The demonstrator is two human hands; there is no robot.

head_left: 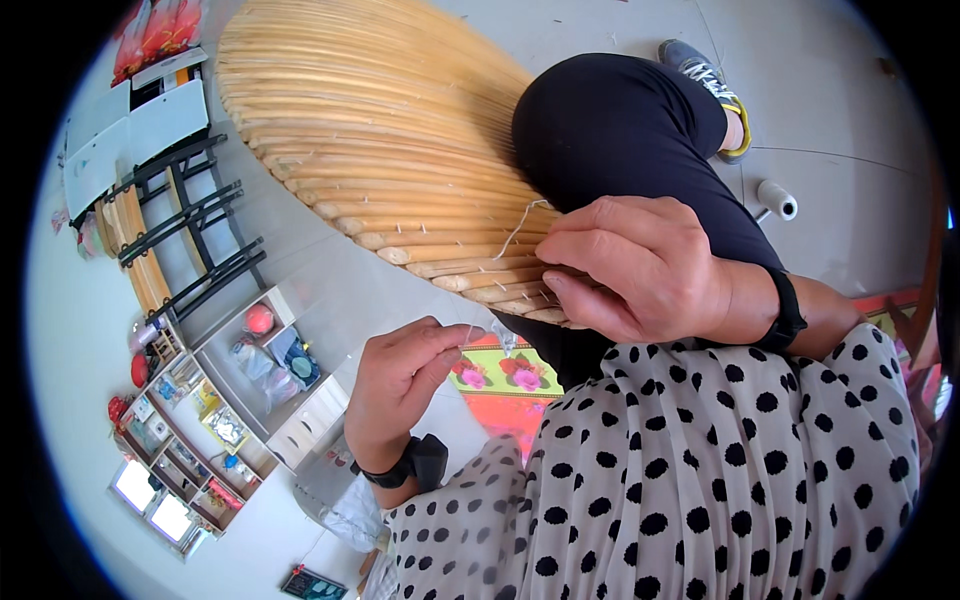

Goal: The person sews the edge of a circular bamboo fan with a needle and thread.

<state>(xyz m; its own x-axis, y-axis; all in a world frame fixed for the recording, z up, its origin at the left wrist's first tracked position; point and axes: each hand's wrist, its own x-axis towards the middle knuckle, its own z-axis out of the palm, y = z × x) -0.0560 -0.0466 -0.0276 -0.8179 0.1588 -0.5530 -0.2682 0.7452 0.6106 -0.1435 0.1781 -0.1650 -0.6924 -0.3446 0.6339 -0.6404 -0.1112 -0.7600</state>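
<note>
A mat of straw-coloured reed stalks laid side by side rests across my raised knee, with short white stitches along its near edge. My right hand is closed at the mat's near corner, fingers curled and thumb against the stalk ends. A loose white thread lies on the stalks and runs up towards the right fingers. Below the mat's edge, my left hand pinches a thin, faint thread between thumb and forefinger. Beside those fingertips is a small clear, crumpled piece, too unclear to name.
My dark-trousered leg supports the mat. On the grey floor beyond stands a white cylinder. To the left are a black-framed folding rack, a white shelf unit with bags, and folded panels. Flowered fabric shows below.
</note>
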